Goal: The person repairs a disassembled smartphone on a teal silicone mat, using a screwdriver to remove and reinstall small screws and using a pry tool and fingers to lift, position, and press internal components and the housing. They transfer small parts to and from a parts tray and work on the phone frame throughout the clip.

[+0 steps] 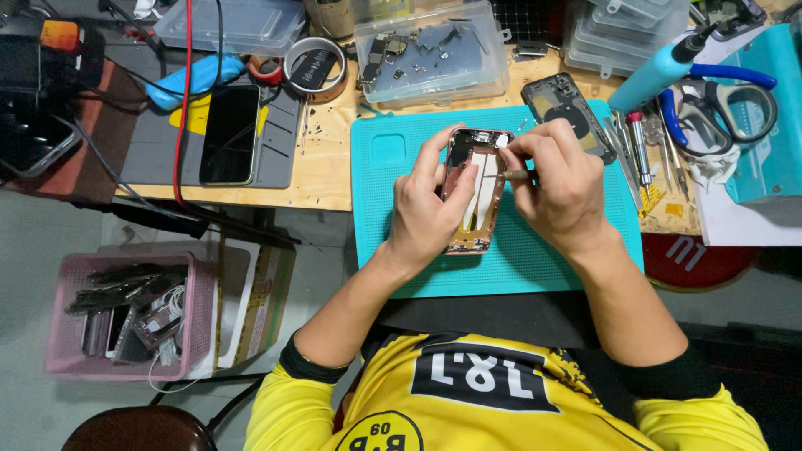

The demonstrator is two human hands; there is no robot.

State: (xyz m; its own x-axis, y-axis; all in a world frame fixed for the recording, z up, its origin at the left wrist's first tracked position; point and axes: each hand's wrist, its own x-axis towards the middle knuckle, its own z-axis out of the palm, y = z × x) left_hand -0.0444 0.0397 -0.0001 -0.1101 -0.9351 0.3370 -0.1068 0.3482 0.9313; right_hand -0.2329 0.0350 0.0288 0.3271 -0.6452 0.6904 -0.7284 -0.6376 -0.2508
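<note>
Two hands meet on the opened phone shell point(476, 196): your left hand point(426, 213) clamps its metal frame at nine o'clock, your right hand point(564, 188) pinches a thin tool point(516, 175), tip hidden.

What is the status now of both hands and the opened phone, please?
Left hand grips opened phone frame on teal mat. Right hand holds thin tool inside it. Nothing in the way.

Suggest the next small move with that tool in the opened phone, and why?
Probably keep the left hand clamping the opened phone frame and ease the thin tool in the right hand along inside: its tip already sits in the frame on the teal mat.
</note>
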